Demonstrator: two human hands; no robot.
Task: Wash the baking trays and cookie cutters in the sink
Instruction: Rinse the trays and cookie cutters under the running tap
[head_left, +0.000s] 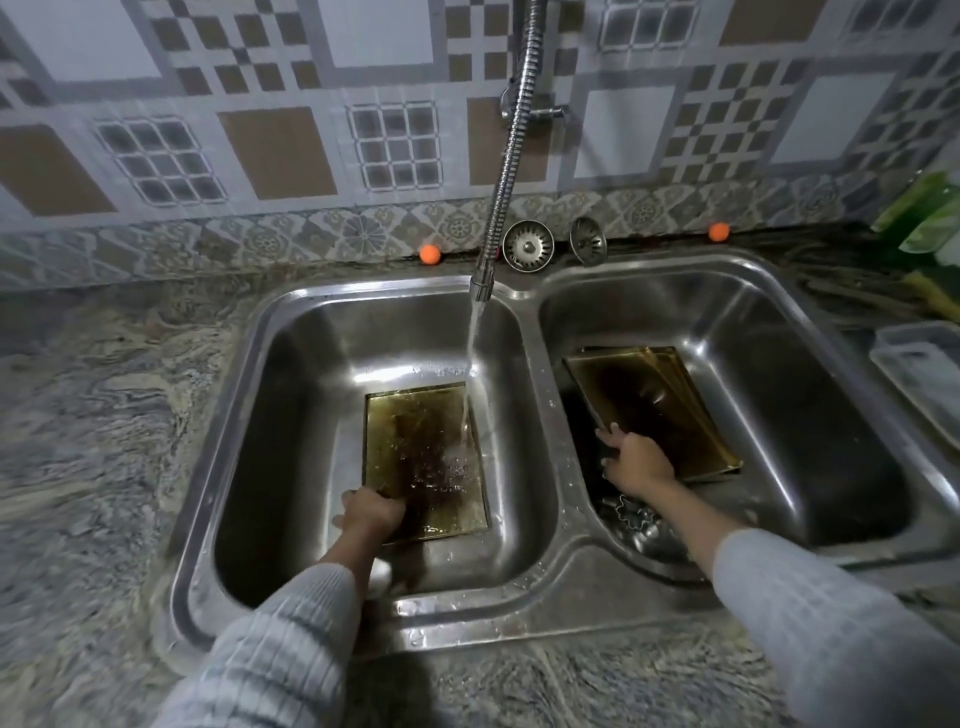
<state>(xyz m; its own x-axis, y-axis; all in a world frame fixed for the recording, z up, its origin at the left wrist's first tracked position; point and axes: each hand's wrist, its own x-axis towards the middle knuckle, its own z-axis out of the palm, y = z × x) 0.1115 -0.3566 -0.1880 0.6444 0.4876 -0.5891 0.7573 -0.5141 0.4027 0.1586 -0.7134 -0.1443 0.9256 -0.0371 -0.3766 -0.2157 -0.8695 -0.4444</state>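
Water is running onto the tray (423, 457) lying lengthwise in the left basin; the left hand (371, 512) is gripping its near-left corner. The right hand (636, 460), fingers seemingly spread, is resting on the stacked trays' (657, 400) near-left edge in the right basin, cookie cutters (636, 522) just nearer.

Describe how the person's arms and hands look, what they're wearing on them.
Both arms wear long ribbed knit sleeves in pale grey, the left sleeve showing faint lighter bands and the right sleeve looking plainer. The left hand and right hand are bare: no gloves, and no rings or watch visible.
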